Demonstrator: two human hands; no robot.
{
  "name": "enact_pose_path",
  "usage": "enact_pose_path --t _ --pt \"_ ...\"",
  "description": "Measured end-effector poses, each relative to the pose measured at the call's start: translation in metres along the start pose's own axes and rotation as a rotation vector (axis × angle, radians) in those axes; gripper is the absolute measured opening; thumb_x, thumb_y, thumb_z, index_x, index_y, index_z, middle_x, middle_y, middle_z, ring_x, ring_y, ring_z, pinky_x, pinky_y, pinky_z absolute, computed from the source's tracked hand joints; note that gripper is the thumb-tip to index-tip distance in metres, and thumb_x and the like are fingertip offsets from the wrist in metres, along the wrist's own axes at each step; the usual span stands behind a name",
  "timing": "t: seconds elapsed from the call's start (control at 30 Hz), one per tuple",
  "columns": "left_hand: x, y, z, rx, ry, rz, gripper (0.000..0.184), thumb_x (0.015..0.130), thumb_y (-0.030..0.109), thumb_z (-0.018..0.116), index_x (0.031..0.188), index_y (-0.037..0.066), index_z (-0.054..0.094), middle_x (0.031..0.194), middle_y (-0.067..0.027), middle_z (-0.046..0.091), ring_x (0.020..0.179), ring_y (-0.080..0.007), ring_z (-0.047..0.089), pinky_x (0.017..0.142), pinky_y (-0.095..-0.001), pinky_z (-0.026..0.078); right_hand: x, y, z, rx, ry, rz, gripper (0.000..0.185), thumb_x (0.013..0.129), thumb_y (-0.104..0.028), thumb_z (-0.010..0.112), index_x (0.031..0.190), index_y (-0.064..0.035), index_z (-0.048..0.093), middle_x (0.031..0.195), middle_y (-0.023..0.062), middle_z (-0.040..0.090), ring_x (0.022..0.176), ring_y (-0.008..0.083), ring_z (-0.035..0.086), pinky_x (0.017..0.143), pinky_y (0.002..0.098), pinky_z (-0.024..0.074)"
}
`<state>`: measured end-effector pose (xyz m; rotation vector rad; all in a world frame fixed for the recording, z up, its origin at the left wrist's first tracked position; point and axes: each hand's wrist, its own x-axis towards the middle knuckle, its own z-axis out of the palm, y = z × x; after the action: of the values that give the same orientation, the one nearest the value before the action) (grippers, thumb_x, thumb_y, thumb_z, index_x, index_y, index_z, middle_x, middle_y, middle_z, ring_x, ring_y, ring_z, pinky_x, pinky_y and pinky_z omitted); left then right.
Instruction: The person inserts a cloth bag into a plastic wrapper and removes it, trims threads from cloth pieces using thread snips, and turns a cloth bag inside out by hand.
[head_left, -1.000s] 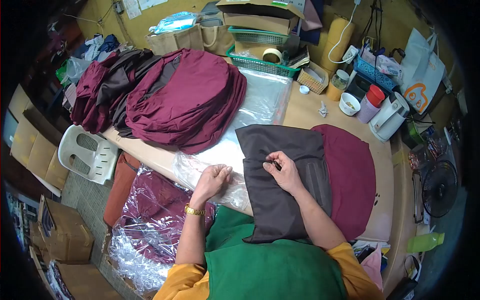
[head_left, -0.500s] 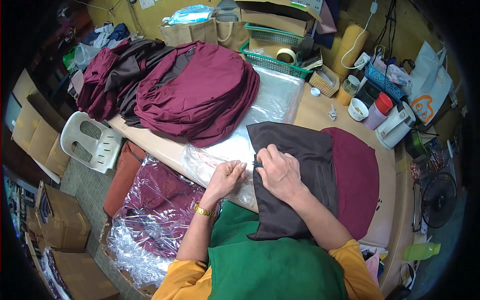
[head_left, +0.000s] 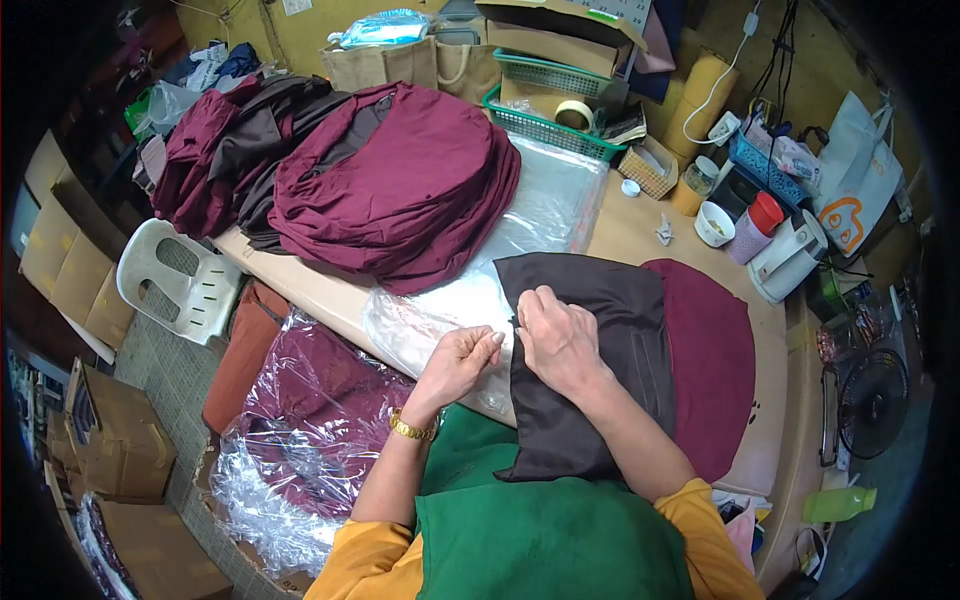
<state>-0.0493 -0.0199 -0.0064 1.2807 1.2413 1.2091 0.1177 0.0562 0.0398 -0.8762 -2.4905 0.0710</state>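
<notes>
A folded black and maroon garment [head_left: 630, 390] lies on the table in front of me, its black part to the left and its maroon part to the right. My right hand [head_left: 562, 340] is closed on the left edge of the black fabric. Just left of that edge, my left hand [head_left: 460, 362] is closed in a pinch, thumb against forefinger. What sits between its fingertips, if anything, is too small to make out. Under my left hand lies clear plastic [head_left: 405, 325]. The left wrist has a gold watch [head_left: 412, 427].
A pile of maroon and black garments [head_left: 400, 190] covers the back left of the table, beside flat plastic bags [head_left: 550, 195]. Below left is a box of plastic-wrapped maroon cloth [head_left: 320, 420]. A kettle [head_left: 790, 257], cup and bowl [head_left: 714, 224] stand at the right.
My left hand has risen slightly and shifted a little right, still pinched. The right hand stays at the black fabric's edge, almost unmoved.
</notes>
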Motion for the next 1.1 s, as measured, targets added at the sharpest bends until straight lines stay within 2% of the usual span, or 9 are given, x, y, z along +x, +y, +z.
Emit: enact_pose_path --t 0.47,0.6,0.67,0.7,0.83,0.9,0.93,1.03,1.1 --pt "-0.005 0.004 -0.011 -0.193 -0.027 -0.048 0.04 0.104 0.028 0.049 0.07 0.007 0.055 0.059 0.0096 0.039 0.055 -0.0028 0.033 0.052 -0.0224 0.028 0.0 0.013 -0.012 0.223 0.029 0.178 0.032 0.071 -0.01 0.078 0.09 -0.0067 0.053 0.086 0.0092 0.055 0.079 0.0313 0.062 0.068 0.0422 0.0496" --pt "0.003 -0.01 -0.016 -0.17 0.156 0.071 0.02 0.099 0.022 0.057 0.102 0.002 0.059 0.088 -0.0016 0.052 0.08 -0.0097 0.052 0.061 -0.0233 0.042 0.028 0.063 0.014 0.173 0.131 0.334 0.042 0.076 -0.025 0.078 0.11 -0.0065 0.06 0.1 0.0149 0.059 0.096 0.0353 0.063 0.084 0.0438 0.0497" --pt "0.012 -0.005 -0.018 -0.146 0.255 -0.002 0.063 0.092 0.018 0.068 0.142 -0.003 0.036 0.136 -0.0163 0.041 0.116 -0.0225 0.051 0.082 -0.0294 0.051 0.037 0.096 0.058 0.067 0.206 0.404 0.043 0.08 -0.031 0.076 0.112 -0.0053 0.062 0.113 0.0193 0.06 0.103 0.0385 0.061 0.089 0.0453 0.0483" --pt "0.02 -0.012 -0.015 -0.142 0.256 0.009 0.063 0.092 0.018 0.068 0.142 -0.003 0.036 0.136 -0.0163 0.041 0.116 -0.0225 0.051 0.082 -0.0294 0.051 0.039 0.11 0.068 0.109 -0.045 0.389 0.04 0.081 -0.031 0.075 0.108 -0.003 0.063 0.113 0.0214 0.063 0.102 0.0406 0.061 0.086 0.0464 0.0484" --pt "0.061 -0.034 0.016 0.055 0.509 0.184 0.085 0.089 0.025 0.072 0.15 -0.004 0.021 0.143 -0.0222 0.038 0.122 -0.0254 0.047 0.094 -0.034 0.047 0.047 0.093 0.055 0.387 -0.004 0.428 0.032 0.083 -0.026 0.075 0.098 0.0004 0.065 0.093 0.0183 0.067 0.092 0.0337 0.065 0.08 0.0423 0.0494" --pt "0.077 -0.041 0.024 0.436 0.583 0.379 0.076 0.09 0.029 0.071 0.145 -0.007 0.031 0.128 -0.0226 0.052 0.112 -0.0219 0.054 0.092 -0.0303 0.047 0.042 0.079 0.034 0.538 0.037 0.45 0.03 0.083 -0.023 0.074 0.098 0.0006 0.064 0.087 0.0176 0.068 0.085 0.0314 0.066 0.076 0.0399 0.0493" --pt "0.076 -0.02 0.03 0.066 0.416 0.298 0.041 0.094 0.028 0.066 0.116 -0.006 0.06 0.093 -0.0156 0.065 0.085 -0.0166 0.059 0.078 -0.028 0.049 0.037 0.074 0.025 0.585 0.144 0.427 0.027 0.084 -0.021 0.073 0.097 0.0004 0.064 0.083 0.0162 0.067 0.079 0.0284 0.066 0.072 0.038 0.0487" --pt "0.054 0.006 0.033 0.407 0.427 0.172 0.031 0.096 0.023 0.062 0.078 -0.002 0.062 0.063 -0.0048 0.057 0.061 -0.0131 0.05 0.061 -0.0296 0.044 0.025 0.074 -0.015 0.597 0.32 0.469 0.019 0.088 -0.017 0.069 0.089 0.0006 0.061 0.072 0.0116 0.066 0.064 0.0163 0.061 0.062 0.0328 0.046" --pt "0.049 -0.01 0.034 0.119 0.58 0.292 0.042 0.098 0.021 0.06 0.063 0.001 0.049 0.056 0.0021 0.047 0.056 -0.008 0.039 0.052 -0.0296 0.034 0.014 0.082 -0.02 0.534 0.446 0.487 0.018 0.089 -0.015 0.068 0.087 0.0005 0.059 0.07 0.0101 0.064 0.064 0.0146 0.059 0.062 0.0322 0.0451"
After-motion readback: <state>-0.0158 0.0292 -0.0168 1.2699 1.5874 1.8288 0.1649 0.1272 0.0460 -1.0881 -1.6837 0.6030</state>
